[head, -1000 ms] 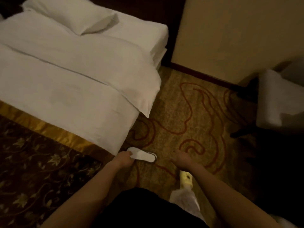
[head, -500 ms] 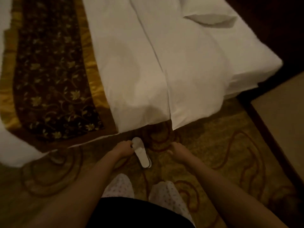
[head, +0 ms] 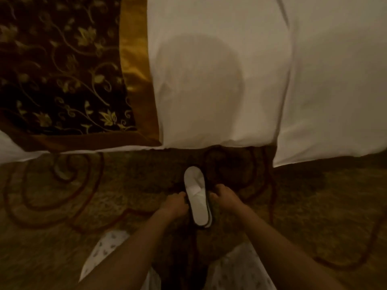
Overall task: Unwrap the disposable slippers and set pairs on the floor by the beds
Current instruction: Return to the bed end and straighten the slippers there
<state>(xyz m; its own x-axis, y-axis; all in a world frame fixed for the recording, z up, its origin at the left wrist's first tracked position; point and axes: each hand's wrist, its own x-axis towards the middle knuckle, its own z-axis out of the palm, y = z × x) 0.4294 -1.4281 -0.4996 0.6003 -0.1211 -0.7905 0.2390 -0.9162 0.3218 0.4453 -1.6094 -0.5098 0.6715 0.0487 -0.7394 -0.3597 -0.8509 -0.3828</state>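
White disposable slippers point(head: 196, 195) lie stacked as a flat pair on the patterned carpet, toes pointing toward the bed, a second edge showing along the right side. My left hand point(head: 175, 204) grips their left edge with curled fingers. My right hand point(head: 222, 195) holds their right edge, fingers bent around it. The bed point(head: 219, 70), covered in white linen, hangs over the floor just beyond the slippers.
A dark floral bed runner point(head: 62, 65) with a gold border crosses the bed at left. The carpet point(head: 83, 195) has red swirl lines. My knees in pale patterned trousers point(head: 104, 252) show at the bottom edge.
The view has dropped closer to the floor and bed edge. The slippers turned to point straight at the bed, and my right hand came in to hold their right side.
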